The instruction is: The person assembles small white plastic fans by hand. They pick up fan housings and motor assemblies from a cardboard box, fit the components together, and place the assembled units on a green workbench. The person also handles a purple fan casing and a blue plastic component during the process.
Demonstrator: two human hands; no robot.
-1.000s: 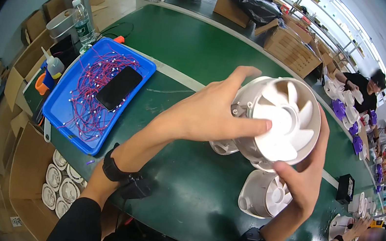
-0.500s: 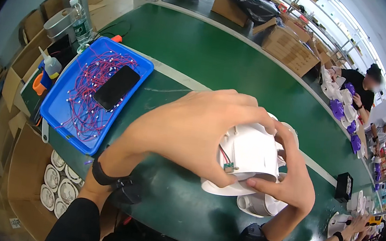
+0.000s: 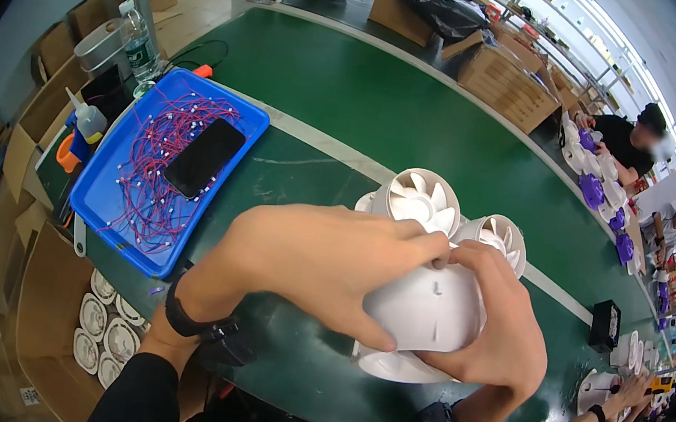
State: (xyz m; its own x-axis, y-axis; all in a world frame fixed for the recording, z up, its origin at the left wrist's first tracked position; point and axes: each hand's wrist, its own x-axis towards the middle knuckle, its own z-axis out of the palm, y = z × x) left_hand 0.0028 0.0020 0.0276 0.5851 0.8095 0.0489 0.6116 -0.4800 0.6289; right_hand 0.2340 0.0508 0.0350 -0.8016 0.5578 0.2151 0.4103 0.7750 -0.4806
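Between my two hands, above the near part of the green workbench, is a smooth, curved white plastic housing [image 3: 425, 311]. My left hand [image 3: 309, 261] grips its left side, thumb low and fingers over the top edge. Wrapped round the right side is my right hand [image 3: 503, 329], its fingertips meeting the left ones at the top. A white rounded rim [image 3: 402, 367] shows beneath the housing; whether it belongs to it I cannot tell. Just beyond my fingers stand a white bladed fan unit [image 3: 424, 199] and a second fan unit [image 3: 501, 234], partly hidden.
To the left lies a blue tray [image 3: 86, 197] of red wires with a black phone [image 3: 205, 158] on them. Below it, a cardboard box [image 3: 49, 300] contains round white parts. A small black box [image 3: 603, 326] sits at right, near co-workers handling white and purple parts.
The housing has turned in my hands: its wired side with the small green board is now out of sight and a smooth face shows. Fan units behind have come into view.
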